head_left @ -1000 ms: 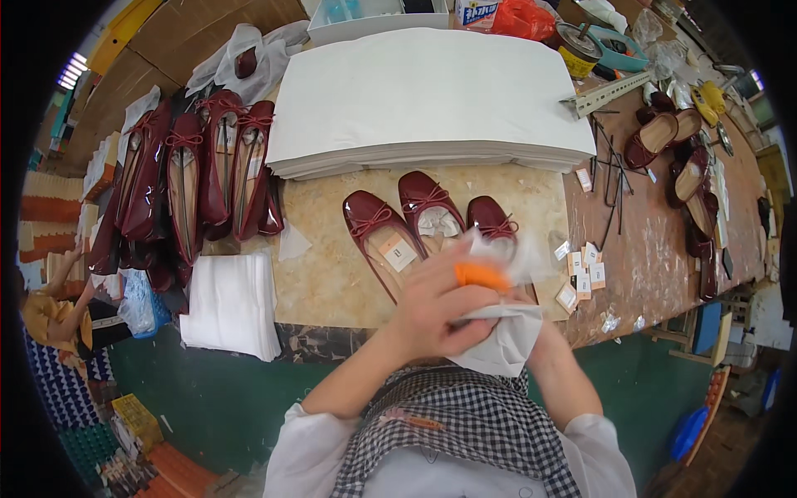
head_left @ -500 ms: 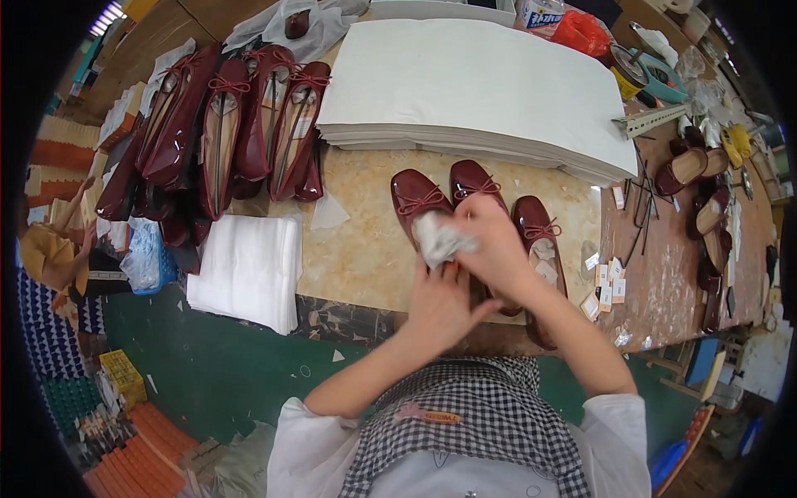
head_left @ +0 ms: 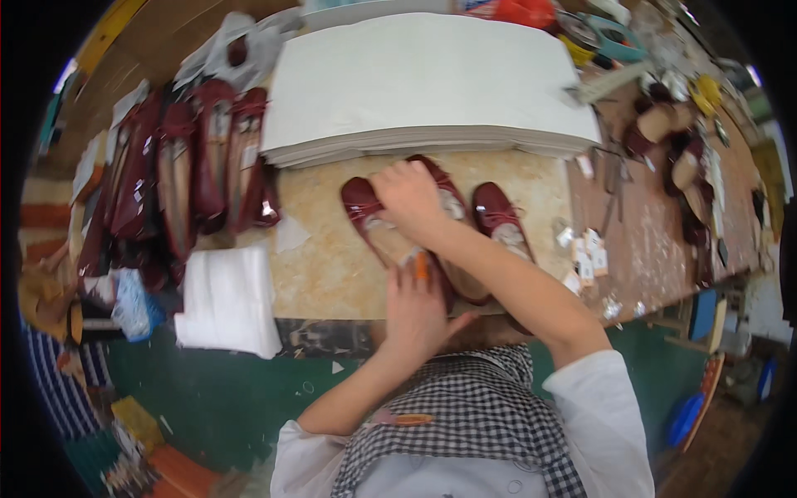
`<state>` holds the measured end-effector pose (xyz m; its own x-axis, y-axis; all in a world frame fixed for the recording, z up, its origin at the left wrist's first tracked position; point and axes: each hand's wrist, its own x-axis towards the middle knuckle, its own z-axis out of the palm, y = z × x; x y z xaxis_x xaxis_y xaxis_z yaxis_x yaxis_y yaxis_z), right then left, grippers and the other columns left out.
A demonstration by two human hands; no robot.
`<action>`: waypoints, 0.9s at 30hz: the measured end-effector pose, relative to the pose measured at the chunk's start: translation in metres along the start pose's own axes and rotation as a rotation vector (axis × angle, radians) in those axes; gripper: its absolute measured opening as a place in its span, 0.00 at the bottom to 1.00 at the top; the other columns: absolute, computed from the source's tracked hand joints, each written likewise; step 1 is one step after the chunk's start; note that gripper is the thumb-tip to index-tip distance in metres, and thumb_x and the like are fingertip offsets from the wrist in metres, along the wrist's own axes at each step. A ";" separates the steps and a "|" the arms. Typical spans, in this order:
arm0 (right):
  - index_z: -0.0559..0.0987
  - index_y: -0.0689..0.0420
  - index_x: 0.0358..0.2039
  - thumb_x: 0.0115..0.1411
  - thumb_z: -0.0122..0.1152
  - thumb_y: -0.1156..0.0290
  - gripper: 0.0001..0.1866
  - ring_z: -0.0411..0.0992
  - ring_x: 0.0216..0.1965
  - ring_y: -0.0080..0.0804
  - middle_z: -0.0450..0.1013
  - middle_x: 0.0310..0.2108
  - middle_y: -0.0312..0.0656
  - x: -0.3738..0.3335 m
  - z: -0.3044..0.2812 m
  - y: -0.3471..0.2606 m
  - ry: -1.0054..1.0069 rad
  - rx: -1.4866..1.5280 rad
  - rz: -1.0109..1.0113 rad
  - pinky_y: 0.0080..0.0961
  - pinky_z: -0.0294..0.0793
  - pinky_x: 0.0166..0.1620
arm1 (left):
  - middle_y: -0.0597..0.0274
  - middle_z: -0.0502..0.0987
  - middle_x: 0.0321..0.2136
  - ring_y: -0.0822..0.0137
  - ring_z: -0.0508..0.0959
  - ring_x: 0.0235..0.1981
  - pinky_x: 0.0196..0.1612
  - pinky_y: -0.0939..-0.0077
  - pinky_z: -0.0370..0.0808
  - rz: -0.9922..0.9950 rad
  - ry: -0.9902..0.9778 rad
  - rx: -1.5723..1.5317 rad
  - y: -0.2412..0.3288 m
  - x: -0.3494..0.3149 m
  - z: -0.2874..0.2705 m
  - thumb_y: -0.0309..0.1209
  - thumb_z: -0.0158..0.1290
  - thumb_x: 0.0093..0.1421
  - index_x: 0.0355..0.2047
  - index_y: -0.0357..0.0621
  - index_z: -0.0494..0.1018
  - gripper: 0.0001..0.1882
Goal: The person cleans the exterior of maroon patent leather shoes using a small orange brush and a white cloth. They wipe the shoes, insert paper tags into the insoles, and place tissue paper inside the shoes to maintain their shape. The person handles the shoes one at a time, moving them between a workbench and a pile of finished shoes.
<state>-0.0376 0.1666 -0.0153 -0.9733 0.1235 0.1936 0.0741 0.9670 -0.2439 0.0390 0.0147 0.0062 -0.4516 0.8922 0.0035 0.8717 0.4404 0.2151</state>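
Note:
Three glossy dark red ballet flats lie toe-away before me: a left flat (head_left: 360, 194), a middle flat (head_left: 469, 285) and a right flat (head_left: 490, 204). My right hand (head_left: 413, 202) is closed over the front of the left flat, its fingers curled across the vamp and covering the bow. A little whitish paper shows below that hand; the rest is hidden. At the same flat's heel lies my left hand (head_left: 418, 305), fingers stretched along the insole and thumb spread sideways. A small orange spot (head_left: 422, 266) shows at its fingertips; its kind is unclear. Crumpled paper sits inside the right flat.
A tall stack of white sheets (head_left: 432, 79) spans the back of the table. More red flats (head_left: 176, 178) stand packed at the left, above folded white sheets (head_left: 226, 299). Small tags (head_left: 591, 253) and other flats (head_left: 687, 170) lie on the right. Another person's arm shows far left.
The crumpled paper that my right hand held above the left flat is now mostly out of sight. That hand has come down onto the vamp. The whole view has shifted and blurred slightly.

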 end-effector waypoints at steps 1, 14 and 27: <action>0.75 0.57 0.45 0.43 0.71 0.63 0.27 0.68 0.42 0.39 0.72 0.35 0.41 -0.001 0.005 -0.004 0.039 0.020 0.015 0.35 0.64 0.47 | 0.40 0.69 0.53 0.45 0.64 0.58 0.64 0.45 0.50 -0.003 0.009 -0.014 -0.003 0.001 -0.001 0.62 0.54 0.50 0.48 0.28 0.71 0.44; 0.77 0.61 0.39 0.57 0.59 0.64 0.15 0.78 0.29 0.50 0.78 0.25 0.53 -0.264 -0.081 0.269 0.149 -0.259 1.115 0.43 0.76 0.32 | 0.52 0.76 0.40 0.66 0.77 0.37 0.42 0.74 0.75 -0.470 0.287 -1.101 -0.069 0.005 0.037 0.23 0.46 0.59 0.63 0.36 0.59 0.30; 0.77 0.54 0.52 0.56 0.63 0.71 0.21 0.66 0.15 0.29 0.70 0.16 0.45 -0.164 -0.131 0.022 0.281 0.692 0.618 0.25 0.67 0.23 | 0.46 0.72 0.52 0.51 0.79 0.43 0.47 0.57 0.77 -0.595 0.078 -2.079 -0.050 0.028 0.011 0.67 0.36 0.59 0.60 0.37 0.60 0.46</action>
<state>0.1525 0.1969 0.0721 -0.7115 0.7014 0.0418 0.3235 0.3797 -0.8667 -0.0152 0.0191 -0.0157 -0.5705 0.6994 -0.4305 -0.7186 -0.1712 0.6741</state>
